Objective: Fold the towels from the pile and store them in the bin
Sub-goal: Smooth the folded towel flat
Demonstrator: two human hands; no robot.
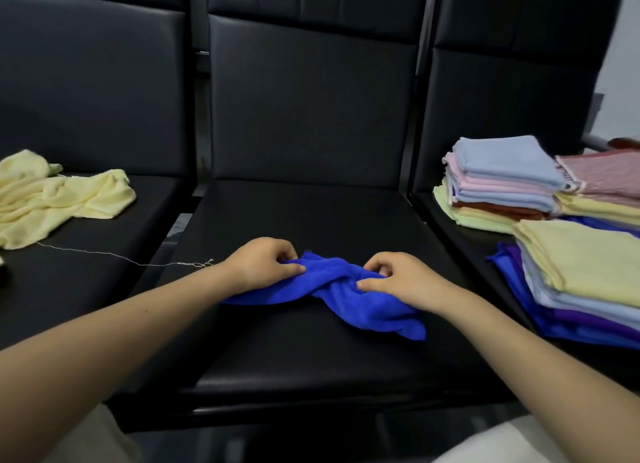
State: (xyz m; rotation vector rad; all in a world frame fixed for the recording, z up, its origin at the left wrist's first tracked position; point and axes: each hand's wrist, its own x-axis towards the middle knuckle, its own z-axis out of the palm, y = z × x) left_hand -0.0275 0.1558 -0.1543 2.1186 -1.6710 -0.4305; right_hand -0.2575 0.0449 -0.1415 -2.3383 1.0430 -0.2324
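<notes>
Left grip (263, 261) pinching the left end of a blue towel (332, 292), right grip (398, 277) pinching the bunched-up middle, fingers curled into the cloth on both. Towel twisted and crumpled, lying across the middle black chair seat (304, 351). Off to the right, folded towel stacks (568, 254) in yellow, pink, light blue and purple on the next seat. Far left, crumpled pale yellow towels (62, 199) with a loose thread (121, 256) trailing toward the middle seat
</notes>
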